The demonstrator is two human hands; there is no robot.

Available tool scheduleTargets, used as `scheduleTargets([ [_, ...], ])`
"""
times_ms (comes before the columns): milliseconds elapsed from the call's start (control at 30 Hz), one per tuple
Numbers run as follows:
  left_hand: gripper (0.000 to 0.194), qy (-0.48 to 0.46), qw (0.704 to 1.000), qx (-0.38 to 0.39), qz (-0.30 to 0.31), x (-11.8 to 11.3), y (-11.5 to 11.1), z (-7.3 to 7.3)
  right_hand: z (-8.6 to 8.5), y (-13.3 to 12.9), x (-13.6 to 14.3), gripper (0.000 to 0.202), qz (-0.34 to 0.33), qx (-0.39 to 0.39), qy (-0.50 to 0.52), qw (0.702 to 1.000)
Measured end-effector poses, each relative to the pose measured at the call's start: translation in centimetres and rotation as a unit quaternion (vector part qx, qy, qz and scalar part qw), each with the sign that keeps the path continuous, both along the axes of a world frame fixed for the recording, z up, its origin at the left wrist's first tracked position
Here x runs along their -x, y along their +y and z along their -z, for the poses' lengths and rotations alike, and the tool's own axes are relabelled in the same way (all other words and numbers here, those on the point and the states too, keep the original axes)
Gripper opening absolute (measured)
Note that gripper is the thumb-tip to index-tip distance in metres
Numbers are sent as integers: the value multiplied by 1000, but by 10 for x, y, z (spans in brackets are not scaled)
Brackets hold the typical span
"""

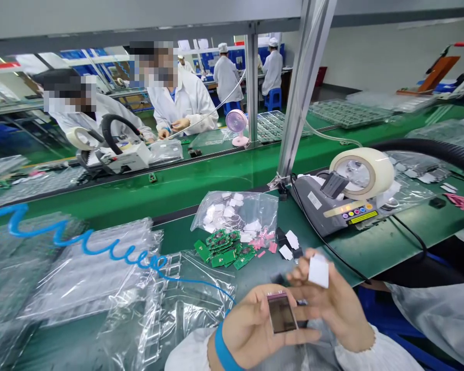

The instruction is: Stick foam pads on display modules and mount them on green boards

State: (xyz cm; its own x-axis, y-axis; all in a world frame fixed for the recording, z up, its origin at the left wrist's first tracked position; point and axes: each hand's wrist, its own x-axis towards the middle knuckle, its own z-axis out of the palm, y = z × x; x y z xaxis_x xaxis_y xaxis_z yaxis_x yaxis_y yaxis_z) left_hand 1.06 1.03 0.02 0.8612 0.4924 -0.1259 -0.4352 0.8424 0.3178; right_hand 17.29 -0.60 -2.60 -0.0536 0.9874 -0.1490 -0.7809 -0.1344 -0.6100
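Note:
My left hand (251, 324), with a blue band at its wrist, is closed around a small dark display screen (282, 314) that faces up. Beside it, my right hand (332, 304) pinches a small white card-like piece (318, 271) between its fingers, a little above the screen. Beyond my hands, small green circuit boards (222, 248) lie in a heap on the green bench. Loose white pieces (292, 239) and pink pieces (263, 239) are next to them. Behind the heap, a clear bag (235, 211) holds more white pieces.
A grey tape dispenser (332, 206) with a large roll stands at the right. Clear plastic trays (100, 263) cover the left side, crossed by a coiled blue cord (119, 253). A metal post (303, 93) rises behind the bench. Co-workers (178, 98) sit across the green line.

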Motion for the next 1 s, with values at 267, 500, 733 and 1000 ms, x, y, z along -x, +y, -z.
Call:
scheduleTargets([
  [267, 41, 15, 999, 48, -3, 4, -3, 12, -26, 8, -13, 26, 80, -124, -213, 966],
  [500, 47, 44, 996, 73, 39, 3, -6, 19, -49, 15, -19, 30, -44, -438, -537, 719],
  [733, 54, 98, 988, 96, 65, 2, -6, 17, -57, 28, -19, 21, -102, -515, -565, 636],
  [1000, 38, 77, 989, 110, 67, -1, -8, 13, -66, 18, -20, 17, -117, -500, -611, 602],
])
